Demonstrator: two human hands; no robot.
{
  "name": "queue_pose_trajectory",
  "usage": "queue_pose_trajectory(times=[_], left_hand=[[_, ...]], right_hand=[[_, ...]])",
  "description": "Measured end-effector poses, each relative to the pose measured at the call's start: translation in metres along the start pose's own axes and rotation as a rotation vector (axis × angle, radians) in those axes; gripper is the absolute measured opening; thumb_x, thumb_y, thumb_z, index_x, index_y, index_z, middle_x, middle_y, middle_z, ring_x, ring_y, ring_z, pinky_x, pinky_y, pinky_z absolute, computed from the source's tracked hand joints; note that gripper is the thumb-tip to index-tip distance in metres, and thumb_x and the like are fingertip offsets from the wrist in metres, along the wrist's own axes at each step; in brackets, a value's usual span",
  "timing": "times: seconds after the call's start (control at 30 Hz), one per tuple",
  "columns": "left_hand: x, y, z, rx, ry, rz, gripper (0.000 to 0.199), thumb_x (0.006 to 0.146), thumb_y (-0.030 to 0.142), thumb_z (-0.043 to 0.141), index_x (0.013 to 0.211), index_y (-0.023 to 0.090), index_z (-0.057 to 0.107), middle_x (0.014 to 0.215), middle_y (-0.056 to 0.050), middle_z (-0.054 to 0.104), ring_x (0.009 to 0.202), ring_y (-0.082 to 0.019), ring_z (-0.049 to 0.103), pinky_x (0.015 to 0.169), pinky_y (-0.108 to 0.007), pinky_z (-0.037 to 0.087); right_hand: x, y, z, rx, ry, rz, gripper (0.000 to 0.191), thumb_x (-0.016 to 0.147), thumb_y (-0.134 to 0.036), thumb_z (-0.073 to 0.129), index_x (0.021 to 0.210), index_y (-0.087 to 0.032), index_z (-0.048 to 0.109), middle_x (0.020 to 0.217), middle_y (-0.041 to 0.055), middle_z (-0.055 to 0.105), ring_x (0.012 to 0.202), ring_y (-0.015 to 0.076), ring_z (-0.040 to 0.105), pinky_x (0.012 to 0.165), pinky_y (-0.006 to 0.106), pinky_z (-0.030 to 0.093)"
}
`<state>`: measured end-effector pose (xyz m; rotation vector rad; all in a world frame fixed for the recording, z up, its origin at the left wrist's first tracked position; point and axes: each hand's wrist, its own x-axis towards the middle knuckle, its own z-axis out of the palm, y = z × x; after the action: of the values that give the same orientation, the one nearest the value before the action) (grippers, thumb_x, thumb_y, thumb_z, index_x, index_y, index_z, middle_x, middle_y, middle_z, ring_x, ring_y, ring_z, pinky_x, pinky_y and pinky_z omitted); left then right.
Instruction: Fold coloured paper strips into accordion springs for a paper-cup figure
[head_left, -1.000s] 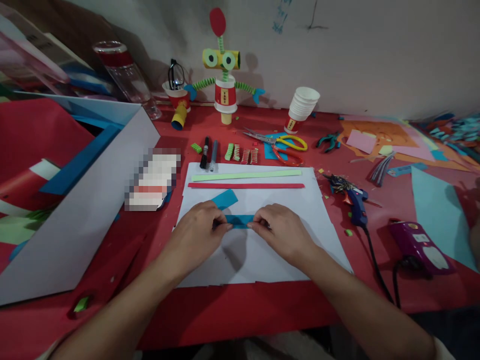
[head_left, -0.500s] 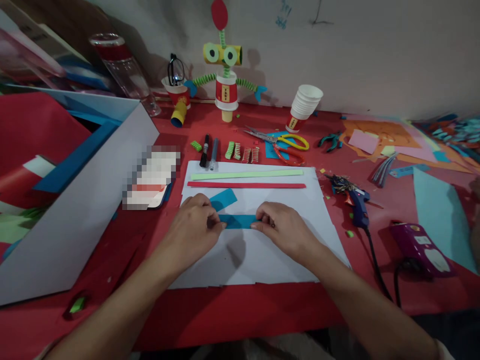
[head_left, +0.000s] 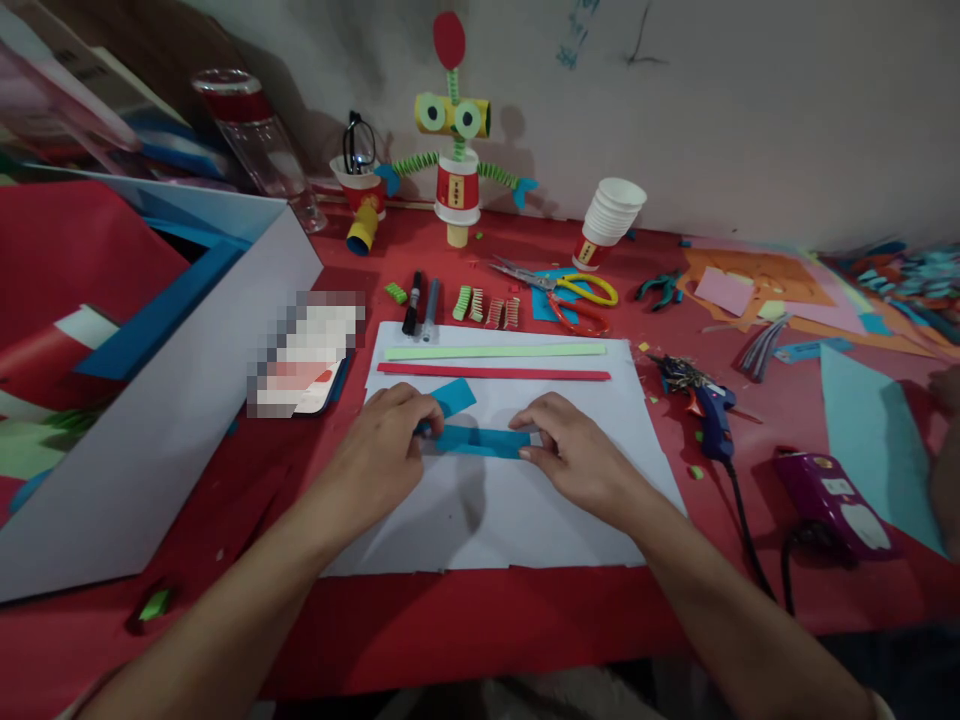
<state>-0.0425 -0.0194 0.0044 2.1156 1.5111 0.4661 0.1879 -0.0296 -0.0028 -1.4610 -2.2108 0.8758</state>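
Over the white paper (head_left: 540, 520), the left hand (head_left: 379, 445) pinches a blue paper strip (head_left: 480, 442); whether the right hand (head_left: 581, 458) does, one cannot tell. Folded papers (head_left: 463, 302) look done; a red strip (head_left: 495, 373) lies unfolded.

nearest strip (head_left: 495, 443) over the sheet (head_left: 540, 525) — scissors (head_left: 548, 283) behind (cups (head_left: 612, 213) farther back), glue gun (head_left: 717, 416) right

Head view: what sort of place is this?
Probably a craft table set against a wall: a paper-cup figure with folded-paper arms stands at the back, scissors lie in front of it, and a glue gun lies to the right.
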Motion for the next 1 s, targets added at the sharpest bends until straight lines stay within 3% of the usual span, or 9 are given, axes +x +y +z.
queue_pose_trajectory(times=[0.17, 0.3, 0.47, 0.6, 0.73, 0.8, 0.87, 0.93, 1.0], left_hand=[[0.002, 0.009, 0.003, -0.178, 0.091, -0.057, 0.025, 0.085, 0.029, 0.044, 0.101, 0.020, 0.060, 0.101, -0.006, 0.062, 0.093, -0.022, 0.057, 0.074, -0.034, 0.047], [0.004, 0.014, 0.000, -0.464, 0.115, -0.187, 0.038, 0.083, 0.043, 0.050, 0.112, 0.020, 0.054, 0.108, -0.008, 0.062, 0.096, -0.022, 0.059, 0.072, -0.033, 0.048], [0.004, 0.018, 0.001, -0.967, 0.099, -0.306, 0.060, 0.070, 0.032, 0.069, 0.123, 0.021, 0.042, 0.117, -0.011, 0.059, 0.105, -0.023, 0.057, 0.079, -0.034, 0.049], [0.003, 0.022, 0.011, -1.198, -0.060, -0.284, 0.026, 0.077, 0.034, 0.063, 0.098, 0.018, 0.058, 0.092, -0.006, 0.065, 0.084, -0.017, 0.062, 0.075, -0.032, 0.049], [0.002, 0.019, 0.017, -1.125, -0.081, -0.254, 0.021, 0.081, 0.039, 0.057, 0.078, 0.018, 0.059, 0.071, 0.000, 0.059, 0.065, -0.013, 0.056, 0.064, -0.027, 0.046], [0.002, 0.017, 0.016, -1.038, -0.104, -0.255, 0.022, 0.082, 0.040, 0.055, 0.079, 0.019, 0.060, 0.069, 0.002, 0.057, 0.062, -0.012, 0.053, 0.058, -0.025, 0.043], [0.002, 0.017, 0.012, -0.948, -0.162, -0.238, 0.021, 0.083, 0.039, 0.053, 0.084, 0.020, 0.060, 0.072, 0.001, 0.058, 0.063, -0.011, 0.052, 0.057, -0.024, 0.041], [0.003, 0.017, 0.008, -0.860, -0.201, -0.192, 0.019, 0.084, 0.035, 0.051, 0.091, 0.021, 0.060, 0.079, 0.000, 0.060, 0.068, -0.012, 0.053, 0.060, -0.024, 0.042], [0.004, 0.018, 0.005, -0.770, -0.205, -0.122, 0.015, 0.083, 0.031, 0.051, 0.092, 0.021, 0.058, 0.080, 0.000, 0.061, 0.071, -0.013, 0.055, 0.063, -0.026, 0.043]], right_hand=[[-0.003, -0.004, 0.000, -0.046, -0.001, 0.007, 0.017, 0.078, -0.006, 0.055, 0.089, -0.019, 0.055, 0.098, 0.0048, 0.052, 0.078, 0.0143, 0.052, 0.072, 0.030, 0.044], [-0.005, -0.006, 0.002, -0.020, 0.046, 0.045, 0.016, 0.076, -0.006, 0.054, 0.084, -0.020, 0.054, 0.086, 0.0017, 0.056, 0.072, 0.0135, 0.052, 0.066, 0.028, 0.042], [-0.003, -0.010, 0.011, 0.444, 0.121, 0.192, 0.008, 0.080, -0.019, 0.055, 0.085, -0.021, 0.049, 0.071, -0.0024, 0.055, 0.065, 0.0123, 0.055, 0.058, 0.025, 0.044], [-0.004, -0.024, 0.024, 0.732, 0.073, 0.230, 0.019, 0.079, -0.023, 0.059, 0.090, -0.022, 0.043, 0.075, -0.0038, 0.055, 0.061, 0.0104, 0.059, 0.055, 0.023, 0.046], [-0.011, -0.035, 0.025, 0.733, -0.066, 0.207, 0.025, 0.079, -0.029, 0.062, 0.094, -0.023, 0.042, 0.081, -0.0028, 0.057, 0.055, 0.0099, 0.059, 0.050, 0.022, 0.046], [-0.013, -0.033, 0.018, 0.619, 0.027, 0.162, 0.022, 0.082, -0.030, 0.058, 0.097, -0.024, 0.043, 0.086, -0.0005, 0.058, 0.058, 0.0100, 0.059, 0.053, 0.024, 0.047], [-0.014, -0.027, 0.010, 0.503, 0.169, 0.081, 0.017, 0.086, -0.026, 0.052, 0.103, -0.025, 0.045, 0.100, 0.0036, 0.058, 0.073, 0.0131, 0.062, 0.062, 0.027, 0.050], [-0.012, -0.020, 0.005, 0.349, 0.246, -0.098, 0.027, 0.085, -0.019, 0.052, 0.111, -0.027, 0.049, 0.118, 0.0075, 0.052, 0.098, 0.0182, 0.058, 0.074, 0.031, 0.051], [-0.011, -0.013, 0.004, 0.145, 0.258, -0.272, 0.032, 0.084, -0.013, 0.052, 0.112, -0.029, 0.054, 0.128, 0.0081, 0.046, 0.109, 0.0204, 0.052, 0.081, 0.034, 0.049]])
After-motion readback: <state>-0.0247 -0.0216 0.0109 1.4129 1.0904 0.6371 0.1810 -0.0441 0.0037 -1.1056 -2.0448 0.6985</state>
